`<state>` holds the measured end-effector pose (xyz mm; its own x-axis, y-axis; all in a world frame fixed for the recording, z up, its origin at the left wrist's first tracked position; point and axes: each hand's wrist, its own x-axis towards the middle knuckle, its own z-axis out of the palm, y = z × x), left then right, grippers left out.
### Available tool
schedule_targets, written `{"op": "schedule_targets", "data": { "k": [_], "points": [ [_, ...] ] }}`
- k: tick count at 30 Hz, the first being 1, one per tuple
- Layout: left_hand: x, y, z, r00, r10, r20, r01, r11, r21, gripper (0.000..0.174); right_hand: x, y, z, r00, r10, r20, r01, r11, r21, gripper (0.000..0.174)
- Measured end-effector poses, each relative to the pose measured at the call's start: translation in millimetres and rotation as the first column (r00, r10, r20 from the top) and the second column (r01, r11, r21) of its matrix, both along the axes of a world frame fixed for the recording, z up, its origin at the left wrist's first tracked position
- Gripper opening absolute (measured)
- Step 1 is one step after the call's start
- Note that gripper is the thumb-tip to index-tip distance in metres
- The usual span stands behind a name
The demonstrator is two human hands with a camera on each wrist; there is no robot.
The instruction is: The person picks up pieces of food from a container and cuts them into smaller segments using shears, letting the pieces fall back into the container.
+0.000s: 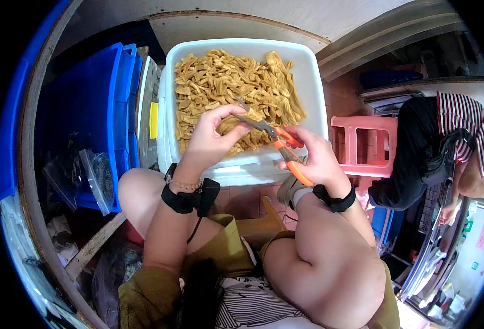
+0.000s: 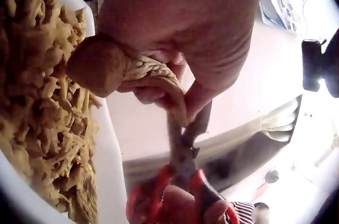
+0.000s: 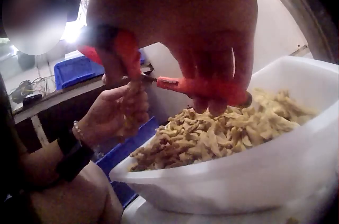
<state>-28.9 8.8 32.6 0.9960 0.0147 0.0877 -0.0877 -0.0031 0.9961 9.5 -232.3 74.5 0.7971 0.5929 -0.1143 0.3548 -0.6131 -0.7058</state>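
My left hand point(image 1: 212, 137) pinches a wrinkled, yellowish-brown strip of what looks like preserved vegetable point(image 2: 153, 73) between thumb and fingers. Orange-handled scissors point(image 1: 263, 126) are in my right hand point(image 1: 320, 158), whose fingers and thumb go round the handles. In the left wrist view the scissor blades point(image 2: 198, 123) stand parted at the lower end of the strip, right by my left fingertips. Both hands are over the near part of a white plastic tub point(image 1: 315, 90). Many similar cut pieces point(image 1: 220, 74) fill it, with longer uncut-looking ones at its right side.
Blue crates point(image 1: 88, 98) stand on the left, with clear plastic bags point(image 1: 97, 178) hanging by them. To the right is a pink plastic stool point(image 1: 362, 145), and beyond it a person in a striped top point(image 1: 467, 118) leans over. A pale wall panel point(image 1: 242, 22) closes the far side.
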Motion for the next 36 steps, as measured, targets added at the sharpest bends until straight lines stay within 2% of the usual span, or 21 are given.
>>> {"op": "schedule_targets", "data": {
  "k": [2,6,9,11,15,16,17,20,23,25,27,31,33,35,36],
  "points": [
    [-0.2,-1.2,-1.4,1.0,-0.001,-0.02,0.001,1.0,-0.03,0.017,0.7,-0.6,-0.5,0.999,0.018,0.044,-0.015,0.999,-0.048,0.072],
    [0.2,-1.5,0.2,0.998,-0.007,-0.055,0.0,0.994,-0.112,0.017,0.0,0.2,0.8,1.0,0.004,0.018,-0.003,0.998,-0.069,0.073],
    [0.4,-0.7,-2.3,0.999,-0.004,-0.049,0.0,0.997,-0.081,0.016,0.5,-0.5,-2.8,1.0,0.002,0.027,-0.001,0.999,-0.033,0.07],
    [0.6,-0.5,-1.3,0.998,-0.009,-0.057,0.003,0.995,-0.103,0.016,0.4,-0.2,-0.6,1.0,0.001,-0.027,-0.003,0.998,-0.069,0.065],
    [2.6,2.2,-2.7,0.999,-0.016,-0.032,0.013,0.996,-0.091,0.017,-0.8,1.2,2.0,1.0,0.008,-0.003,-0.008,1.0,-0.025,0.055],
    [3.1,3.2,-2.9,0.999,-0.016,-0.032,0.013,0.996,-0.09,0.017,0.0,-0.5,2.8,1.0,0.023,-0.009,-0.024,0.996,-0.081,0.051],
    [3.3,4.1,-3.0,0.999,-0.022,-0.031,0.02,0.998,-0.065,0.018,0.5,-1.9,3.3,0.999,0.038,-0.015,-0.04,0.99,-0.136,0.047],
    [4.4,7.1,-6.4,0.999,-0.016,-0.035,0.015,1.0,-0.015,0.019,1.2,-6.4,-3.4,0.995,0.061,0.074,-0.055,0.996,-0.075,0.046],
    [5.9,10.2,-10.2,0.999,0.016,-0.049,-0.013,0.998,0.066,0.018,1.6,-2.3,0.6,0.997,0.054,0.053,-0.047,0.99,-0.132,0.052],
    [7.4,10.1,-11.5,0.998,0.035,-0.054,-0.028,0.992,0.126,0.019,0.2,-0.6,-2.6,0.998,0.027,0.051,-0.022,0.994,-0.105,0.049],
    [7.3,9.0,-13.4,0.988,0.155,-0.024,-0.143,0.955,0.26,0.022,-0.5,0.1,-4.7,0.999,0.001,0.05,0.003,0.997,-0.078,0.046],
    [6.2,7.2,-16.7,0.979,0.205,0.007,-0.195,0.92,0.339,0.028,0.4,-2.0,-8.8,0.999,-0.006,0.041,0.01,0.996,-0.084,0.046],
    [6.1,7.8,-15.3,0.957,0.271,0.1,-0.286,0.834,0.472,0.029,1.6,-2.5,-11.0,0.999,-0.019,0.028,0.021,0.998,-0.065,0.045],
    [6.1,9.7,-15.3,0.957,0.27,0.106,-0.286,0.821,0.494,0.029,2.2,-4.0,-11.6,0.993,-0.085,-0.084,0.08,0.995,-0.066,0.047],
    [6.9,11.3,-15.0,0.955,0.274,0.112,-0.291,0.807,0.515,0.029,2.5,-3.9,-9.8,0.993,-0.087,-0.083,0.082,0.995,-0.061,0.047]
  ]
}}
